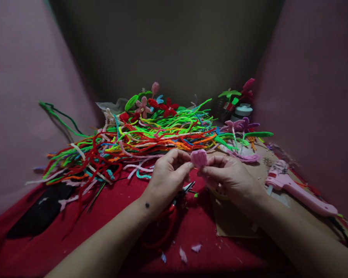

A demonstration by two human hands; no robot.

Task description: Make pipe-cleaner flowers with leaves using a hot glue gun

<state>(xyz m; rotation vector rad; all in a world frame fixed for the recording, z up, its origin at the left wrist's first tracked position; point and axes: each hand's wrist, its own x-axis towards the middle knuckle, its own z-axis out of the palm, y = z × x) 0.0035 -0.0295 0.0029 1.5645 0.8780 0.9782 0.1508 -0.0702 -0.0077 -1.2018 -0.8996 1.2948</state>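
Observation:
Between my two hands is a small pink fuzzy petal shape, apparently made of pipe cleaner. My left hand pinches its left edge between thumb and fingers. From the other side, my right hand grips its lower right edge the same way. Below my left hand, a pair of scissors with red handles lies on the red cloth, blades pointing up and right; the hand and forearm partly cover it. A big heap of coloured pipe cleaners spreads just beyond both hands.
A pink glue gun rests on cardboard at the right. Finished fuzzy flowers stand behind the heap, near a lidded jar. A black flat object lies at left. Pink scraps dot the front cloth.

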